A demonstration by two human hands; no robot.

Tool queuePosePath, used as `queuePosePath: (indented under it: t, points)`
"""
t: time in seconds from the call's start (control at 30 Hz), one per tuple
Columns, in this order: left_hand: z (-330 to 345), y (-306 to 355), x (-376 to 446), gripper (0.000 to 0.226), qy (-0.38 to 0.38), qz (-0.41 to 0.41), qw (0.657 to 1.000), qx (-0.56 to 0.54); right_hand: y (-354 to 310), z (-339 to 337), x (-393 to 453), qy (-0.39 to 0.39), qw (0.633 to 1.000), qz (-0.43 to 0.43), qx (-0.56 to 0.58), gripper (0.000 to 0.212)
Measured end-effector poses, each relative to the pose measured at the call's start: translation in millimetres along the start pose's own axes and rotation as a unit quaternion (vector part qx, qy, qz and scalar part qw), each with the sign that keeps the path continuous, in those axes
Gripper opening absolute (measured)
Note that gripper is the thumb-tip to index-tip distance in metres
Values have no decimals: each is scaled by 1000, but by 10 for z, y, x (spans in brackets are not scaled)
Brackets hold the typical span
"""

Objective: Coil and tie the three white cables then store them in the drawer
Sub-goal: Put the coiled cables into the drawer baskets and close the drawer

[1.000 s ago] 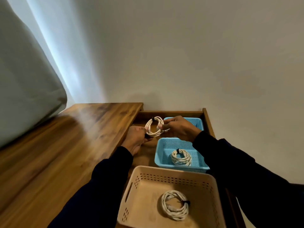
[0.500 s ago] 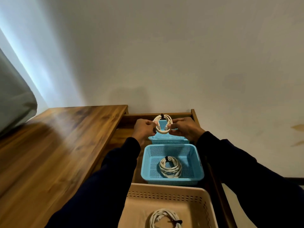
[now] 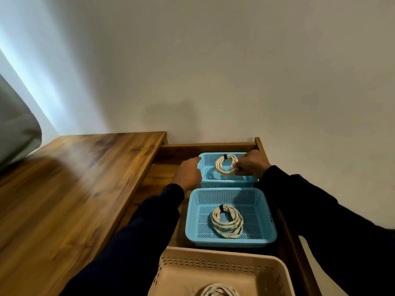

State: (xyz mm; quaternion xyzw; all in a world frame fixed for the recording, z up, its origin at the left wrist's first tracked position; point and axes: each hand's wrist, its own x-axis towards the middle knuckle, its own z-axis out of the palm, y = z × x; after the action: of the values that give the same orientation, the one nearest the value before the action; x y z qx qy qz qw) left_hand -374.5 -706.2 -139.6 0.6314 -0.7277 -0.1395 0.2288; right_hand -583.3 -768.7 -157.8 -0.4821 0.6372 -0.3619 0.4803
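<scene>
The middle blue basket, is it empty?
No, the middle blue basket holds a coiled white cable tied with a black tie.
</scene>
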Motion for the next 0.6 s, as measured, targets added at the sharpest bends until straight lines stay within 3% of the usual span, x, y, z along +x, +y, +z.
queuePosePath:
  t: [0.23,0.47,0.6]
  points:
    - [76,-128,27,29,-8,8,1000,3,72,144,167,21,989,23,-148,15]
    - [54,-130,-11,23,-5,13,1000,8,21,112,78,37,924,-84,-370,30]
    - [27,-80,-74,26,-10,12,1000,27,30,83,40,47,917,-100,-384,41]
